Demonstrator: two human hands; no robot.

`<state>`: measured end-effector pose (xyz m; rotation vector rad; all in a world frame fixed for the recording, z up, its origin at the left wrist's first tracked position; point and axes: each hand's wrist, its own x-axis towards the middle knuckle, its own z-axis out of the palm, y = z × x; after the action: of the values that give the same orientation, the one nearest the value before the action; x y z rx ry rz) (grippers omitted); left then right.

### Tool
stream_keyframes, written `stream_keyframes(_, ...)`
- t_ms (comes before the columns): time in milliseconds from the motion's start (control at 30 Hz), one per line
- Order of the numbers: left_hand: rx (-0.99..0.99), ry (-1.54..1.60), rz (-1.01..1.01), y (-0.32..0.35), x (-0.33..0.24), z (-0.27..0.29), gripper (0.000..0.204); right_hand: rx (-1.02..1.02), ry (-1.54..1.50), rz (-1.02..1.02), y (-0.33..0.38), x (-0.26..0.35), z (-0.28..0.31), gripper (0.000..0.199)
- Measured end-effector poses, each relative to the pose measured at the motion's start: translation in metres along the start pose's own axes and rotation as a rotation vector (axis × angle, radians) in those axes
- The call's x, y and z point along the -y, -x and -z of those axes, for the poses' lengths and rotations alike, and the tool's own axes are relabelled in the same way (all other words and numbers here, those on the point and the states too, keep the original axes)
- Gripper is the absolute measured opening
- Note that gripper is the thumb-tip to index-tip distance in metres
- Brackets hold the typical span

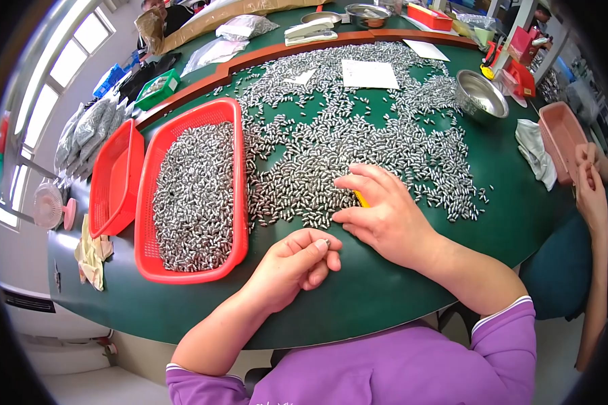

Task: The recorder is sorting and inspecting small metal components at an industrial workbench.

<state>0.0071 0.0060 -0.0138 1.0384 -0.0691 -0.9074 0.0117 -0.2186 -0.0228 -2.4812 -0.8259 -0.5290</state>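
My left hand is closed above the table's near side, thumb against the curled index finger, pinching a small silvery metal piece. To its right, my right hand reaches to the near edge of a wide spread of small, bullet-shaped metal pieces. Its fingers are bent round a yellow object, mostly hidden by the hand, so its kind does not show. Left of the spread stands a red plastic basket, heaped with more metal pieces.
A second red basket leans beside the full one. On the green table are a steel bowl, paper sheets, a white cloth and a pink tray. Another person's hands are at right. A wooden rail borders the far side.
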Motion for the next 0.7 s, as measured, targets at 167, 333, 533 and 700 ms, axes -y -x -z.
stream_keyframes(167,-0.016,-0.009,0.008,-0.0019,-0.0002,0.0009,0.021,0.006,-0.033,-0.01,0.0004,0.0033,-0.0006,0.019)
stream_keyframes(333,-0.035,0.046,0.015,-0.0021,-0.0031,0.0013,0.017,0.001,-0.018,-0.004,0.0002,0.0053,-0.001,0.017)
stream_keyframes(533,-0.154,-0.04,-0.029,-0.001,-0.002,-0.0048,0.017,0.005,-0.074,-0.02,-0.0012,0.0065,-0.0013,0.015)
stream_keyframes(700,-0.051,-0.038,0.025,0.0001,-0.0019,-0.001,0.015,0.009,-0.484,-0.08,-0.0047,0.0087,0.0049,0.013)
